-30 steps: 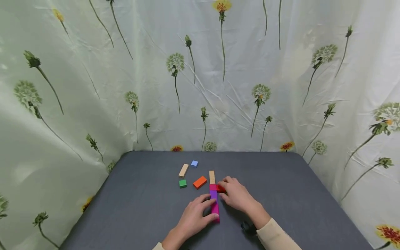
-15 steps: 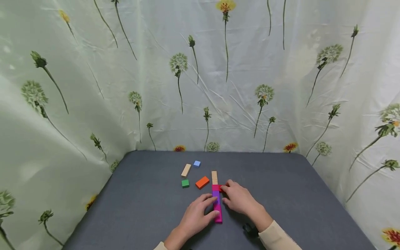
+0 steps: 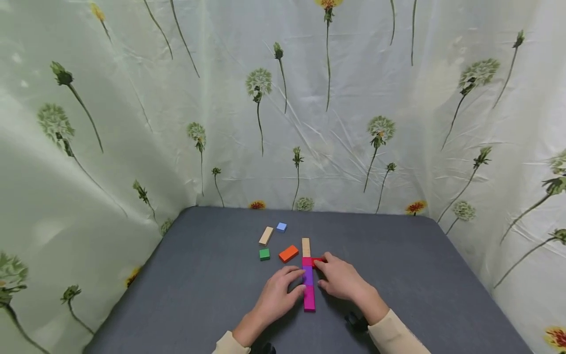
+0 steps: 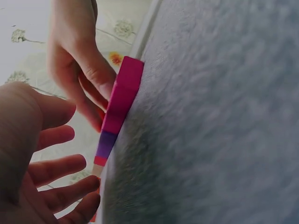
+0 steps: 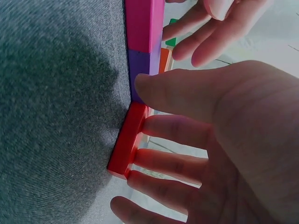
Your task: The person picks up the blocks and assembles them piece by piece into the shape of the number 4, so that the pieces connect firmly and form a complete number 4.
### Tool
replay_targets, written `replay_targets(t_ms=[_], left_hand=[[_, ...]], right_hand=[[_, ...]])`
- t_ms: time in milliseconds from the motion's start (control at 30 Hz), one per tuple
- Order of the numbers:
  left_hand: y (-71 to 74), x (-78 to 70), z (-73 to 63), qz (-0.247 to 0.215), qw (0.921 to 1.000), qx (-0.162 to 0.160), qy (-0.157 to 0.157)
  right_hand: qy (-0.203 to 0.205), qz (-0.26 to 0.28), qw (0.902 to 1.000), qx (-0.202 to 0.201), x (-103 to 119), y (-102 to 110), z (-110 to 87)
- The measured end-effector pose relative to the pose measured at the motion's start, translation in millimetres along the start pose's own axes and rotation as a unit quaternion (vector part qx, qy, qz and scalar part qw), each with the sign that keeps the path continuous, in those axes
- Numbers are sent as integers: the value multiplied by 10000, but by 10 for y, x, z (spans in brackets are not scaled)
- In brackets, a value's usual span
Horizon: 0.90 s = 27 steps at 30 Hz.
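Note:
A straight row of wooden blocks lies on the table in the head view: a natural wood block point(image 3: 306, 247) at the far end, a small crimson block point(image 3: 307, 261), a purple block point(image 3: 308, 278), then a magenta block point(image 3: 309, 301) nearest me. A red block point(image 5: 127, 142) sticks out to the right from beside the crimson one. Fingertips of my right hand point(image 3: 344, 279) touch the red block, and its thumb is beside the purple block. My left hand point(image 3: 276, 294) hovers at the row's left side, fingers relaxed and apart, holding nothing.
Left of the row lie an orange block point(image 3: 289, 253), a green block point(image 3: 264, 254), another natural wood block point(image 3: 266, 236) and a small blue block point(image 3: 281, 227). A flowered curtain point(image 3: 336, 147) hangs behind the dark grey table point(image 3: 212, 290).
The red block's right part now shows more as my right fingers have shifted slightly along it. My left hand has drawn back a little from the row. The head view has tilted slightly.

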<state>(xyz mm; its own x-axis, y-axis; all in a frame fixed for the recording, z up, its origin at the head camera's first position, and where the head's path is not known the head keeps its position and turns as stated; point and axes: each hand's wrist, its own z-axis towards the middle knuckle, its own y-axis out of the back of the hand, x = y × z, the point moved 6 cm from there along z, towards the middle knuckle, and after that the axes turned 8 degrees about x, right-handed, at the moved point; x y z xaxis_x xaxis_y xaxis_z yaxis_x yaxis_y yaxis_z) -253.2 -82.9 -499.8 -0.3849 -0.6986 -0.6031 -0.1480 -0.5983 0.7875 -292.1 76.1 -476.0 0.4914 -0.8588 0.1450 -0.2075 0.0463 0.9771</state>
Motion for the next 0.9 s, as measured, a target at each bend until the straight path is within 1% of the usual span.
replay_targets(t_ms=[67,233,400,500,633,700,900], left_hand=[[42,-10,26,51,9999,-77,-41],[185,-2,107,159,9997,-203,-14],[311,89,202,278,9986,-440,115],[366,169,281,112,9982,-556,203],[397,288,396,-70,9973,-667,303],[398,342,451,-71,9970,-696,346],[390,446,581,-192,9968,-609,473]], right_hand=[[11,-32,10000,-41,-7,9,-9],[30,-67,9999,-114,-9,26,-18],[23,-17,10000,-36,-24,28,-27],[41,54,10000,-25,-21,40,-33],[74,138,9999,-20,-5,56,-33],[60,135,9999,7,-6,51,-32],[14,140,9999,28,-32,49,-42]])
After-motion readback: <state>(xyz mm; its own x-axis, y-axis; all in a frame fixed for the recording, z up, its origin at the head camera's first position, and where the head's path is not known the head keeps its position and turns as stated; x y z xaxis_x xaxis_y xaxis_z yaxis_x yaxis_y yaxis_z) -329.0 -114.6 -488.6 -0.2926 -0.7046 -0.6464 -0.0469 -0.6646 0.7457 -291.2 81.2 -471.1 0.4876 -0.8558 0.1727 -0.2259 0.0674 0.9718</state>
